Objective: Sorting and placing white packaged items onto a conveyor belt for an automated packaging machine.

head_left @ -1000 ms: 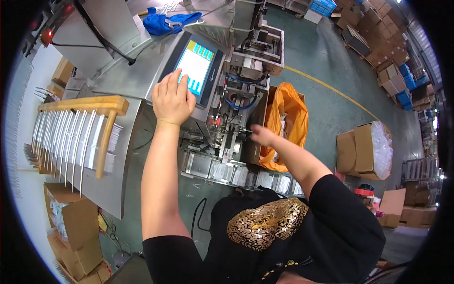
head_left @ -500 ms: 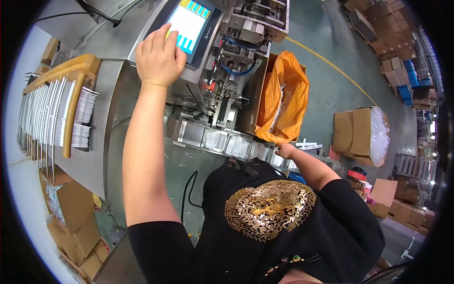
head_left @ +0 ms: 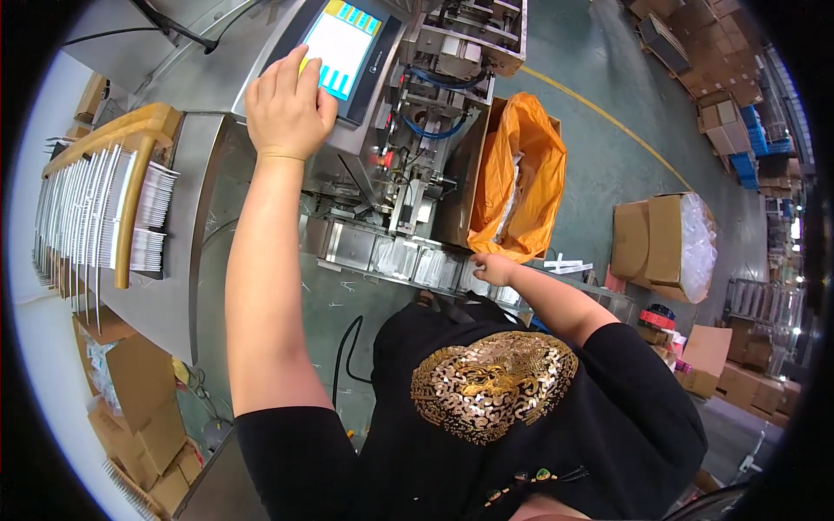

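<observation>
Reaching up, the left hand lies on the touch screen of the packing machine, fingers side by side and nearly straight, tips pressed to the lit panel, holding nothing. Below the screen, the right hand rests at the machine's conveyor tray, fingers curled close on a small white packet. Right of the screen stands an orange-lined box.

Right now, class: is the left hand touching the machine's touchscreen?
Touching. The head view shows the left hand with fingertips pressed onto the lit touchscreen, no gap visible.
</observation>
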`<action>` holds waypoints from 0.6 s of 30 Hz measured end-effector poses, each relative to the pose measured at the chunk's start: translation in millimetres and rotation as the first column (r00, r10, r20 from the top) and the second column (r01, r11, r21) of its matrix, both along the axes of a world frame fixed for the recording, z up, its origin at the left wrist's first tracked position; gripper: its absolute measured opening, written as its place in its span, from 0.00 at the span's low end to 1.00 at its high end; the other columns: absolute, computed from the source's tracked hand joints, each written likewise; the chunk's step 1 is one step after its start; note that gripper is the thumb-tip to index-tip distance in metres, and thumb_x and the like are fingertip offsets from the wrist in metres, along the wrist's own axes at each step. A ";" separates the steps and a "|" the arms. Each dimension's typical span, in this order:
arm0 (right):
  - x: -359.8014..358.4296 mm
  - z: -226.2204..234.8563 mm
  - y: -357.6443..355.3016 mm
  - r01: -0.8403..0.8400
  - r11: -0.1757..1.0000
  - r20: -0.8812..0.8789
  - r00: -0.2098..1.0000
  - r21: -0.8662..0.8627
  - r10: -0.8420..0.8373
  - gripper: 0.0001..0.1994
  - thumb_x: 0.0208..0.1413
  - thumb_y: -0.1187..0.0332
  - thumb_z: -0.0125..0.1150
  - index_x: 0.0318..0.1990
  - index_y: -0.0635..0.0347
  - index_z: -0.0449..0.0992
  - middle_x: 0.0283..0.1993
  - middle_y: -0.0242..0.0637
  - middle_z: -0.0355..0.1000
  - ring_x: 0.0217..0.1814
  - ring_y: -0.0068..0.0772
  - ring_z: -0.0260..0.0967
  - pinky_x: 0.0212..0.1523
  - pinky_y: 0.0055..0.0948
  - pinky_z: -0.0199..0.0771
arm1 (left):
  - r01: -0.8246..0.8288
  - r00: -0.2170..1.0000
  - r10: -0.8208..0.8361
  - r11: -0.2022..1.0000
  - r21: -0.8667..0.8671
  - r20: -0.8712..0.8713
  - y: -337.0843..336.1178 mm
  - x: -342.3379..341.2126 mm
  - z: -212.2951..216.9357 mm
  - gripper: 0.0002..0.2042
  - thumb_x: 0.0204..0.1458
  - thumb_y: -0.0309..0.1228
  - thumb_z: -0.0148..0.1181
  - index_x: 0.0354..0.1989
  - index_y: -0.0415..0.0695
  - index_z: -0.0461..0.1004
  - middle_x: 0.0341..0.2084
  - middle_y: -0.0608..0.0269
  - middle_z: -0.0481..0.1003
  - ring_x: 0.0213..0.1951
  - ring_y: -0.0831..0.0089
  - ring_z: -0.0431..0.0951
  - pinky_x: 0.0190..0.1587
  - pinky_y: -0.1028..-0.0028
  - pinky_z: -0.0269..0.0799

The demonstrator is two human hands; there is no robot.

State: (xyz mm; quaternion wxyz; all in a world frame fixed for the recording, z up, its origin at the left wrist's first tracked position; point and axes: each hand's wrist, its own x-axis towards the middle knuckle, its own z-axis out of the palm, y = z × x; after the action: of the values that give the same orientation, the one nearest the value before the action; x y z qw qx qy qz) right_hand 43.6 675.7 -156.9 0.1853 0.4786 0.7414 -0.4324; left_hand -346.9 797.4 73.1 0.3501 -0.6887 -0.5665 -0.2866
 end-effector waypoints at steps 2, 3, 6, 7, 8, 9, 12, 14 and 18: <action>10.2 -4.5 -3.4 0.011 1.000 0.027 1.000 -0.023 -0.010 0.23 0.47 0.61 0.54 0.52 0.59 0.66 0.45 0.46 0.71 0.48 0.44 0.68 0.49 0.34 0.67 | -0.003 1.000 0.003 1.000 -0.003 0.002 -0.2 -0.1 -0.1 0.14 0.36 0.31 0.55 0.37 0.49 0.73 0.43 0.69 0.70 0.44 0.69 0.69 0.43 0.68 0.62; 18.6 -10.0 -5.0 0.025 1.000 0.046 0.999 -0.018 -0.024 0.23 0.47 0.61 0.55 0.51 0.59 0.66 0.45 0.46 0.71 0.47 0.44 0.69 0.49 0.34 0.67 | -0.005 1.000 0.005 1.000 -0.002 0.003 0.4 0.3 -0.1 0.14 0.36 0.31 0.55 0.37 0.49 0.73 0.43 0.69 0.70 0.44 0.70 0.69 0.43 0.68 0.62; 37.9 -19.0 -6.3 0.058 0.998 0.065 0.996 -0.019 -0.057 0.23 0.46 0.61 0.56 0.50 0.59 0.67 0.43 0.46 0.72 0.46 0.44 0.69 0.48 0.34 0.68 | -0.008 1.000 0.008 1.000 -0.002 0.004 0.5 -0.3 -0.7 0.15 0.37 0.32 0.55 0.37 0.50 0.73 0.43 0.69 0.70 0.44 0.70 0.69 0.44 0.68 0.62; 44.5 -19.9 -6.5 0.059 0.998 0.098 0.993 -0.002 -0.059 0.23 0.45 0.61 0.56 0.50 0.59 0.68 0.42 0.46 0.72 0.45 0.44 0.70 0.47 0.34 0.68 | -0.007 1.000 0.007 1.000 -0.003 0.004 0.4 -0.6 -0.7 0.15 0.37 0.32 0.55 0.37 0.50 0.73 0.43 0.69 0.70 0.44 0.70 0.69 0.44 0.68 0.62; 47.1 -14.5 -5.8 0.060 0.998 0.133 0.989 0.015 -0.062 0.23 0.44 0.61 0.56 0.49 0.59 0.68 0.42 0.46 0.72 0.44 0.44 0.70 0.47 0.34 0.68 | -0.008 1.000 0.008 1.000 -0.003 0.005 0.3 -0.5 -1.1 0.15 0.37 0.32 0.55 0.37 0.50 0.73 0.43 0.69 0.70 0.44 0.70 0.69 0.44 0.68 0.62; 52.3 -19.6 -5.6 0.078 0.997 0.151 0.985 0.002 -0.078 0.23 0.44 0.61 0.56 0.49 0.59 0.68 0.41 0.45 0.73 0.44 0.44 0.70 0.47 0.34 0.68 | -0.009 1.000 0.009 1.000 -0.003 0.004 0.3 -0.5 -1.2 0.15 0.37 0.32 0.55 0.37 0.50 0.73 0.43 0.69 0.70 0.44 0.70 0.69 0.44 0.68 0.62; 54.7 -18.1 -4.4 0.078 0.996 0.133 0.988 0.034 -0.082 0.23 0.44 0.61 0.56 0.49 0.59 0.68 0.40 0.44 0.73 0.43 0.44 0.70 0.46 0.34 0.68 | -0.007 1.000 0.007 1.000 -0.004 0.003 0.2 -0.2 -0.8 0.15 0.37 0.32 0.55 0.37 0.50 0.73 0.44 0.69 0.70 0.44 0.70 0.69 0.44 0.68 0.62; 47.1 -10.7 -1.4 0.093 0.996 0.128 0.987 0.002 -0.092 0.23 0.44 0.61 0.56 0.49 0.59 0.68 0.41 0.44 0.73 0.44 0.44 0.70 0.47 0.34 0.68 | -0.004 1.000 0.004 1.000 -0.005 0.002 0.0 -0.1 -0.4 0.15 0.37 0.32 0.55 0.37 0.50 0.73 0.44 0.69 0.70 0.44 0.70 0.69 0.44 0.68 0.62; 32.3 -13.4 -3.7 0.087 0.996 0.052 0.995 0.000 -0.086 0.23 0.46 0.61 0.55 0.50 0.59 0.67 0.43 0.45 0.72 0.46 0.43 0.69 0.48 0.34 0.67 | -0.006 1.000 0.006 1.000 -0.008 -0.001 0.5 0.6 0.2 0.14 0.37 0.32 0.55 0.37 0.50 0.73 0.44 0.69 0.70 0.44 0.70 0.69 0.43 0.68 0.62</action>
State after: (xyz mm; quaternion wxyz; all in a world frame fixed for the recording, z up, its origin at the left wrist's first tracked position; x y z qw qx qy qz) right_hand 75.9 672.0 -170.2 0.1861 0.5211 0.7144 -0.4284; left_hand -346.3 797.8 73.3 0.3487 -0.6886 -0.5693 -0.2830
